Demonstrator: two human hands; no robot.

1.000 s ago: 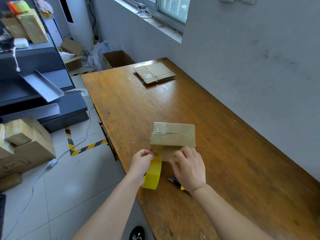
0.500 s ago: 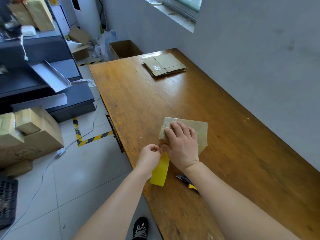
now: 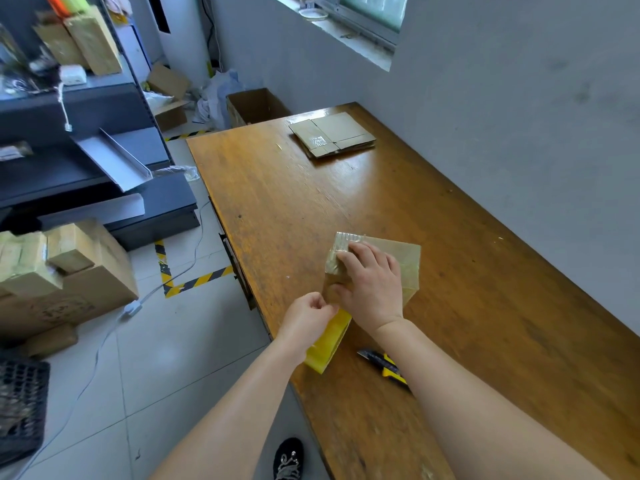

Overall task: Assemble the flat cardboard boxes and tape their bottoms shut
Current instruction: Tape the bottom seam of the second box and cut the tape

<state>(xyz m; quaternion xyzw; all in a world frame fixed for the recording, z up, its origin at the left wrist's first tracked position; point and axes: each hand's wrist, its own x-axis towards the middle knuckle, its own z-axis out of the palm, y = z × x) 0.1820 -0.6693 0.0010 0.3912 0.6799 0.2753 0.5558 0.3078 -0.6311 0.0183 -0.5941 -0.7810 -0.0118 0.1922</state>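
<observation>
Centrally, the right hand [image 3: 372,289] lies palm-down on the small brown cardboard box [image 3: 407,261], fingers straight and spread a little, pressing the glossy clear tape that covers its top near the left corner. The box stands on the brown wooden surface [image 3: 450,306], close to its left edge. Just beside it, the left hand [image 3: 306,318] is curled, its fingertips drawn together at the upper end of a yellow roll of tape [image 3: 329,344], which hangs partly past the surface's edge. A yellow-and-black utility knife [image 3: 384,363] lies on the surface next to the right forearm. Well apart, at the far end, rests a stack of flat brown cardboard boxes [image 3: 334,133].
</observation>
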